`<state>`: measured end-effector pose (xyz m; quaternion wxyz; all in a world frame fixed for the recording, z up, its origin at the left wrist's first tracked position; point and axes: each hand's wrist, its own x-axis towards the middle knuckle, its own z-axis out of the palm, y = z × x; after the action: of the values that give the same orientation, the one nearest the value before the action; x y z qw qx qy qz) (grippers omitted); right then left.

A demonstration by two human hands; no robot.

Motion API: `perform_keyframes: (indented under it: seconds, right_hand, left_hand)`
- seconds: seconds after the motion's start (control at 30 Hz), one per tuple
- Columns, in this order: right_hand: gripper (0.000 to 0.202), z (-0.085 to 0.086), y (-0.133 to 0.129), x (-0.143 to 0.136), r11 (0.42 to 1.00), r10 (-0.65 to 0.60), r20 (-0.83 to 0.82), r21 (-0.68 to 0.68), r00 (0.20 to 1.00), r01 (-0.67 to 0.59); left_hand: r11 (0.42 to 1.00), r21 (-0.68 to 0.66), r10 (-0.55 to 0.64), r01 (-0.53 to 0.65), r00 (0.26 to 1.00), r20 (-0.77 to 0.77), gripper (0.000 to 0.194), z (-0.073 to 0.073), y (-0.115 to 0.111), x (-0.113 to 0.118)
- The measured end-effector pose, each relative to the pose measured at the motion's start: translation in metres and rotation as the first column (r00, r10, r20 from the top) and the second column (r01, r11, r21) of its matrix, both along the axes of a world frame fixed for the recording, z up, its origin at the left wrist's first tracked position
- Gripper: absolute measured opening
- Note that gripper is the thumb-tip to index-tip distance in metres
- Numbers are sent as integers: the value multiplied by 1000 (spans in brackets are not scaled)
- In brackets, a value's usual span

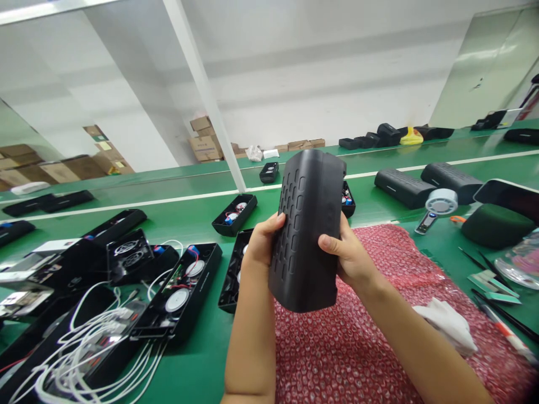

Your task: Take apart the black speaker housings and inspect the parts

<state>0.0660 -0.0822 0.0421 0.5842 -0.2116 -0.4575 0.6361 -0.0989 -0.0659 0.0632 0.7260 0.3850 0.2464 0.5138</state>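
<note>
Both hands hold a black speaker (310,241) up on end above a red bubble wrap sheet (328,353). Its left side carries rows of raised oblong cells, while the face toward the right is smooth. My left hand (261,242) grips the patterned edge with the thumb on top. On the opposite edge, my right hand (351,255) presses its thumb against the smooth face, fingers going behind. Partly hidden behind my left forearm is an open speaker housing (229,280). Another open housing (191,292), with round silver drivers and wires showing, lies further left.
White cables (101,348) lie tangled at the lower left. Closed speakers (404,188) rest at the right, near a small fan (440,202). A white cloth (448,325), tweezers (471,259) and a marker pen (509,336) lie on the right. A white post (206,95) rises behind.
</note>
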Motion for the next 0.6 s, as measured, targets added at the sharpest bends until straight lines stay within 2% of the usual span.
perform_keyframes:
  seconds: [0.1, 0.2, 0.33, 0.4, 0.47, 0.6]
  right_hand:
    - [82, 1, 0, 1, 1000, 4, 5, 9, 1000, -4]
    - [77, 6, 6, 11, 1000, 27, 79, 8, 997, -28]
    - [83, 9, 27, 38, 996, -17, 240, -76, 971, 36]
    - [90, 2, 43, 51, 986, -67, 354, -120, 933, 117]
    - [87, -11, 60, 62, 977, -79, 509, -132, 857, 169]
    - [68, -39, 85, 80, 970, 42, 703, -199, 710, 140]
  left_hand:
    - [1000, -10, -4, 4, 1000, -1, 47, 1, 0, -1]
    - [999, -17, 38, -38, 999, -14, 46, 2, 2, 4]
    - [990, 1, 137, -138, 985, -104, 56, -7, 13, 28]
    - [977, -27, 201, -212, 955, -219, 67, -20, 23, 47]
    - [967, -68, 210, -246, 918, -336, 73, -39, 33, 65]
    - [974, -123, 117, -189, 889, -443, 51, -81, 51, 90]
